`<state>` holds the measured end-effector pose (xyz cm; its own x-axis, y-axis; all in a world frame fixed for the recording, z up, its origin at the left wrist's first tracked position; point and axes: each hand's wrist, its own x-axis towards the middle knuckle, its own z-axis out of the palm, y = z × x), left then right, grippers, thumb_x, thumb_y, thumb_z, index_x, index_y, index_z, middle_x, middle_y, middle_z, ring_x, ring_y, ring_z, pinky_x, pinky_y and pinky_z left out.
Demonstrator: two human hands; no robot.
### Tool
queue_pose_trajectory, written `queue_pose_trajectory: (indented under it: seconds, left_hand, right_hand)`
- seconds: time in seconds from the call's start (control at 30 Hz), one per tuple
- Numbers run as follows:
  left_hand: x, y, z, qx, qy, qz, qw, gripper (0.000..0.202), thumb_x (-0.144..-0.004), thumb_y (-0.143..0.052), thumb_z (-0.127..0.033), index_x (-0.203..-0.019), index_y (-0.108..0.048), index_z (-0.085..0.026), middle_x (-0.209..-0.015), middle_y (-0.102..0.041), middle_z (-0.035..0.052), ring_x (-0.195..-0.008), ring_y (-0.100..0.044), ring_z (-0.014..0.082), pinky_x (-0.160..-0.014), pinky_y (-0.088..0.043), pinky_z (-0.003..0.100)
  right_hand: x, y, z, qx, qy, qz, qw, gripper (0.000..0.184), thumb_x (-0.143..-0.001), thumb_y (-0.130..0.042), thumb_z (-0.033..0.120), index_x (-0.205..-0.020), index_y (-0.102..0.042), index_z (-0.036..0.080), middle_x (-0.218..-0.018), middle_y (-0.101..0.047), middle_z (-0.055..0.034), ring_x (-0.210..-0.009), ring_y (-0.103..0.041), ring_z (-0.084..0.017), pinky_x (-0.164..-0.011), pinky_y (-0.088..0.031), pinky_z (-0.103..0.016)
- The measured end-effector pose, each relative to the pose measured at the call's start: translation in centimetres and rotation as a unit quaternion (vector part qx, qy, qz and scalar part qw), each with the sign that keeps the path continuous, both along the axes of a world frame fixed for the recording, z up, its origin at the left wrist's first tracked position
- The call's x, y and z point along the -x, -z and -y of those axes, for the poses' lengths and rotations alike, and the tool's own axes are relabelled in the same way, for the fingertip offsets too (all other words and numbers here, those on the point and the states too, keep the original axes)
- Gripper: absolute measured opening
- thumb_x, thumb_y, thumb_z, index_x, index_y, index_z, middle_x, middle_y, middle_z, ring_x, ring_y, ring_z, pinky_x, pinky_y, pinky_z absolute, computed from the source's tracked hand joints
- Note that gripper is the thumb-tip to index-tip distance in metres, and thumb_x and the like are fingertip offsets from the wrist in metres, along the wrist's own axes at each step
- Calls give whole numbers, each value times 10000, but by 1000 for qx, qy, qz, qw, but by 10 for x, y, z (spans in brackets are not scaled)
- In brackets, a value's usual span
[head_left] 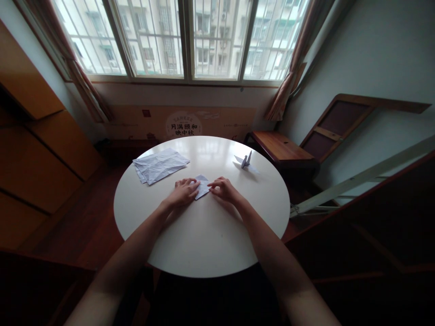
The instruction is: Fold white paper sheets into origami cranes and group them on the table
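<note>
A small folded sheet of white paper [203, 186] lies on the round white table [204, 244], between my two hands. My left hand [185, 190] holds its left edge, with the thumb and fingertips pressing on the paper. At the right edge, my right hand [223, 188] pinches the paper between thumb and fingers. Its lower point shows between the hands; parts of both sides are hidden under my fingers. Over to the right stands a folded paper crane [245, 162] with its wings spread. Creased sheets of white paper [161, 165] lie stacked at the left.
Beyond the table are a barred window [186, 40] and a low cardboard panel [220, 120] with printed characters. A wooden bench [282, 147] stands at the back right, near a folded metal frame [326, 199]. Wooden cabinets [50, 158] line the left side.
</note>
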<state>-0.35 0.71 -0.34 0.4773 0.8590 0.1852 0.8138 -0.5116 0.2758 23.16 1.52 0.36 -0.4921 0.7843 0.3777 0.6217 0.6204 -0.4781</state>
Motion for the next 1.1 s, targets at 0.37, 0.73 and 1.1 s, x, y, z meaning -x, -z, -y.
queue_pose_trajectory:
  seconds: [0.37,0.73,1.1]
  left_hand:
    - [4,1,-1,21,57,31,998,506,-866,-552,-551,-1316,-569,-319,-1391,-514,68,-1293,-399,309,-1094,-247,508]
    - [9,-7,-1,55,66,15,996,717,-746,-622,-678,-1347,-549,-293,-1471,-451,100,-1349,-352,348,-1112,-215,517]
    - [9,-10,1,63,74,0,995,645,-800,-621,-596,-1364,-530,-298,-1494,-421,96,-1362,-337,352,-1114,-213,521]
  right_hand:
    - [-4,14,-9,54,-61,-70,994,250,-767,-748,341,-982,-766,214,-970,-679,-92,-853,-649,-188,-815,-517,-324]
    - [-2,8,-7,45,-61,-79,994,188,-789,-730,315,-921,-776,189,-944,-692,-104,-834,-653,-189,-810,-524,-328]
    - [-2,8,-6,47,-53,-88,994,167,-817,-699,282,-926,-773,180,-948,-681,-99,-835,-648,-184,-794,-517,-310]
